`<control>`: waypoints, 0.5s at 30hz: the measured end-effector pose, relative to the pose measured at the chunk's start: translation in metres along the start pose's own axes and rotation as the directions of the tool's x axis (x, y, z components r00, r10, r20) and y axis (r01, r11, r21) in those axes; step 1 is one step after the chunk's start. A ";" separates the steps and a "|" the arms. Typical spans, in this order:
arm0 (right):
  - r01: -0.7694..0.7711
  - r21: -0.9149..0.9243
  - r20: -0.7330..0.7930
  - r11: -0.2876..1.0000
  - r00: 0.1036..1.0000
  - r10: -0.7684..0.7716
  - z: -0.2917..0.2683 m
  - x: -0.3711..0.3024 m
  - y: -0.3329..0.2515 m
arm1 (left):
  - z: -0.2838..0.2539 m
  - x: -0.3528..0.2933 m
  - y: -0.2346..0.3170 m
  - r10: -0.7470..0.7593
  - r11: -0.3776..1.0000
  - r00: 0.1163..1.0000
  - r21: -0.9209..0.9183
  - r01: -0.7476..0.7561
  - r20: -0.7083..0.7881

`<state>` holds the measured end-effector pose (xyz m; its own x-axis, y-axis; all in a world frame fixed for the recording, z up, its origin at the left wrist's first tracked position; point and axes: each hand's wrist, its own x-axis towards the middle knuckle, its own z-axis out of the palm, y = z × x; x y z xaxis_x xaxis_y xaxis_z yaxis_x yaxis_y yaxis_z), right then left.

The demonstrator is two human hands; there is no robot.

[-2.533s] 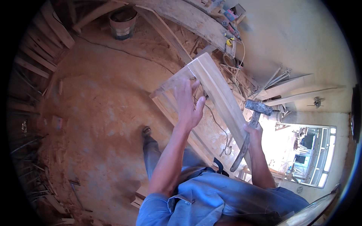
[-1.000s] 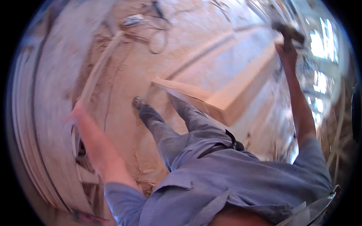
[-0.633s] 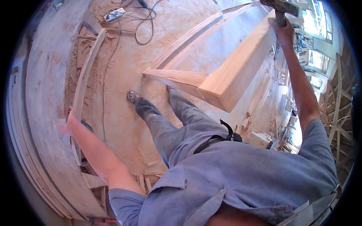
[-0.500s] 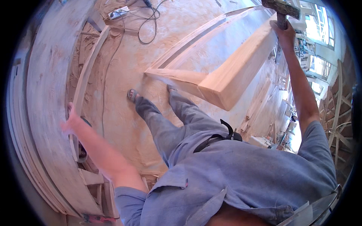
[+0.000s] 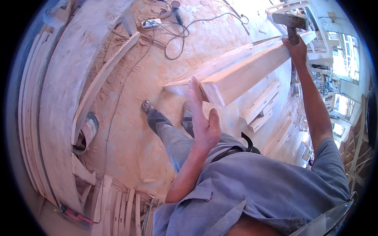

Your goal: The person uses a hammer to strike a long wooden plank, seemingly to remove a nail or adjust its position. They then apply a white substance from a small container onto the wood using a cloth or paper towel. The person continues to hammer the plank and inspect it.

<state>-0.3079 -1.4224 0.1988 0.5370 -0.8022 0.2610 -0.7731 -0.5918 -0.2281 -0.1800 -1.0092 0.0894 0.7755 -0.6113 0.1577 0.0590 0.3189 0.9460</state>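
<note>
My right hand is closed around the handle of a hammer, whose head points up at the upper right. Right beside that hand is the far end of a thick, pale wooden beam; I cannot tell whether the hand also touches it. The beam joins a long, thinner wooden piece at an angle. In front of my body, my left hand is raised with its fingers stretched out, holding nothing. Its fingertips overlap the near corner of the joined wood in view, and contact cannot be made out.
At the left runs a long curved board, with a curved strip and a bucket beside it. A cable and power strip lie on the dusty floor. Stacked timber sits at the right.
My left hand has left the curved strip at the left and swung right, toward the joined wood. My right hand still holds the hammer. The view has shifted, and the joined wood appears turned.
</note>
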 end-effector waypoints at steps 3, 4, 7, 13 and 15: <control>0.010 -0.020 -0.008 1.000 1.000 -0.010 -0.003 -0.006 -0.003 | 0.016 -0.015 0.009 -0.046 0.997 0.998 0.060 0.048 -0.031; 0.007 -0.007 -0.003 1.000 1.000 -0.007 -0.003 -0.008 -0.004 | 0.021 -0.020 0.007 -0.020 0.997 0.998 0.072 0.024 -0.055; 0.009 0.015 -0.006 1.000 1.000 -0.009 -0.006 -0.014 -0.001 | 0.029 -0.034 0.003 0.030 0.992 0.996 0.126 -0.019 -0.082; 0.005 0.070 -0.007 0.998 1.000 -0.004 -0.011 -0.024 0.000 | 0.029 -0.062 0.004 0.097 0.973 0.992 0.216 -0.077 -0.084; 0.026 0.039 -0.018 0.999 1.000 -0.026 -0.009 -0.028 0.001 | 0.025 -0.081 0.004 0.065 0.981 0.994 0.186 -0.047 -0.093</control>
<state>-0.3263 -1.3994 0.1993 0.5507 -0.7852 0.2833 -0.7448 -0.6154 -0.2579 -0.2587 -0.9769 0.0873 0.8328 -0.5192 0.1919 -0.0956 0.2065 0.9738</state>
